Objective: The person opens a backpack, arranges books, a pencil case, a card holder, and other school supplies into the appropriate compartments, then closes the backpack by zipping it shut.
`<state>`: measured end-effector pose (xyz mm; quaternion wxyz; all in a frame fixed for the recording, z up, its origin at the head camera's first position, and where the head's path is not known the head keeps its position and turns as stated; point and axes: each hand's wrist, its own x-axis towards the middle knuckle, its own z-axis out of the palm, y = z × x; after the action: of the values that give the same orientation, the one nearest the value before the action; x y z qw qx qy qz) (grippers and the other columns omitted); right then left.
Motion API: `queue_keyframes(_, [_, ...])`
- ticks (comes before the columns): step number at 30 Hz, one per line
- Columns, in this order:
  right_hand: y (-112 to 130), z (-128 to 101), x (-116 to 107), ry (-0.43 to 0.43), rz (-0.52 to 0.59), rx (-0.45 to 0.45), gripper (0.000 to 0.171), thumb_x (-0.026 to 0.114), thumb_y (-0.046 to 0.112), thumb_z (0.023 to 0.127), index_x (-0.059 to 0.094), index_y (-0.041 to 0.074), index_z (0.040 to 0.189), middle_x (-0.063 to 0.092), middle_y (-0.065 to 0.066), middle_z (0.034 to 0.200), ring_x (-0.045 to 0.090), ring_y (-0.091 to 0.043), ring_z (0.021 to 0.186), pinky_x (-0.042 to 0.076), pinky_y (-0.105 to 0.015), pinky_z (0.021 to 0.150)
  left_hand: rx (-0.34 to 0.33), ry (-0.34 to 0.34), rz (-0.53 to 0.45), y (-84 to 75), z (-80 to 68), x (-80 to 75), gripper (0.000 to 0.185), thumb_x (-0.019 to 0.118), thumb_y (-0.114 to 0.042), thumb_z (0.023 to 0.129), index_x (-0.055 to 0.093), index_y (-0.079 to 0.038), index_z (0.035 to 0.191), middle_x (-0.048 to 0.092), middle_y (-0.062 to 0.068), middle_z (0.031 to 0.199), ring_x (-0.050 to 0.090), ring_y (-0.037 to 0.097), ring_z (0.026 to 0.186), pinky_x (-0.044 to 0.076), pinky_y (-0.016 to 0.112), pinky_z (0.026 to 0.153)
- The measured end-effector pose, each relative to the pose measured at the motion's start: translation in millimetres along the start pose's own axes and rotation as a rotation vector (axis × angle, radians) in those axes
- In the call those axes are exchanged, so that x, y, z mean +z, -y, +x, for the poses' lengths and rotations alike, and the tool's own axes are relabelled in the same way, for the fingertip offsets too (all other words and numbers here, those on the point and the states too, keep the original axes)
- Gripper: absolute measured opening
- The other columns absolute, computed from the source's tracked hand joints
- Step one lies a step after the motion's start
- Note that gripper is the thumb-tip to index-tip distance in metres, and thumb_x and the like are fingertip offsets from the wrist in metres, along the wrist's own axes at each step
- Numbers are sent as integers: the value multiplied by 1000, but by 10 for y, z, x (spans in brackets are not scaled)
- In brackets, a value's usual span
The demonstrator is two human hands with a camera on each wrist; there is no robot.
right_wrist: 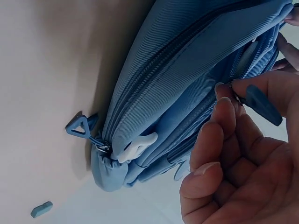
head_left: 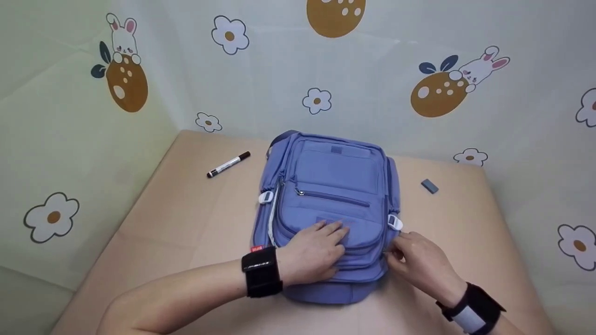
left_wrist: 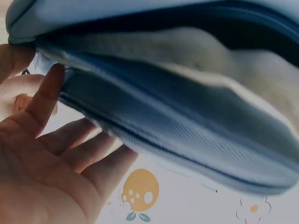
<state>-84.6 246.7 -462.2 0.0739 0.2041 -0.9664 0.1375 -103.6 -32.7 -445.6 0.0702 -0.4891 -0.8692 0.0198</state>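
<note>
Lying flat on its back mid-worktop, blue backpack [head_left: 328, 204], front pockets up, long axis running away from the person, top handle end at far side, bottom end nearest the person. Woven ribbed fabric, soft padded shape, rounded corners; diagonal front-pocket zipper [head_left: 333, 196] with metal slider at its left end; white plastic buckles on both side edges, right-side buckle [head_left: 395, 223] just above the right hand. Right wrist view shows ribbed weave, white buckle [right_wrist: 138, 144], a blue triangular strap ring [right_wrist: 80, 126] on the worktop beside the bag's corner.

Left hand [head_left: 313, 251]: grip flat and open, fingers straight and spread, palm pressing down on lower front pocket; holds nothing. Left wrist view shows palm [left_wrist: 51, 158] open with fingers against the bag's fabric.

Right hand [head_left: 419, 263]: at the bag's lower right edge, fingers curled, thumb and forefinger pinching a blue rubbery zipper pull [right_wrist: 262, 103]; grip nearly closed around that tab.

Black wrist straps on both forearms.

Worktop [head_left: 186, 223]: beige, smooth, matte. Marker pen [head_left: 228, 164], white barrel, dark cap, lying diagonal, far left of bag, apart from it. Small grey-blue block, eraser-like [head_left: 430, 186], right of bag, apart. Backdrop [head_left: 396, 56]: pale sheet printed with flowers, rabbits, brown spotted eggs.
</note>
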Motion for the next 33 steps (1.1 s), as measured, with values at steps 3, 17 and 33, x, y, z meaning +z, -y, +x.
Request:
queue_keyframes(3, [-5, -7, 16, 4, -13, -7, 27, 76, 11, 81, 54, 24, 73, 44, 14, 69, 42, -8, 66, 36, -25, 57, 4, -20, 54, 4, -43, 9, 20, 65, -31, 95, 77, -14, 96, 57, 11, 145, 51, 30, 137, 46, 45, 108])
queue_keyframes(17, [42, -37, 57, -38, -61, -82, 32, 72, 9, 81, 47, 24, 70, 38, 14, 69, 40, -9, 66, 34, -25, 56, 20, 1, 184, -21, -24, 80, 24, 63, -19, 97, 73, -12, 118, 58, 8, 145, 53, 27, 135, 49, 43, 105])
queue_keyframes(33, [455, -106, 23, 104, 105, -56, 22, 76, 21, 86, 58, 25, 75, 44, 17, 70, 41, -2, 65, 37, -23, 57, 2, 4, 129, 10, -26, 70, 24, 60, -22, 98, 73, -11, 115, 57, 8, 147, 51, 27, 137, 46, 43, 107])
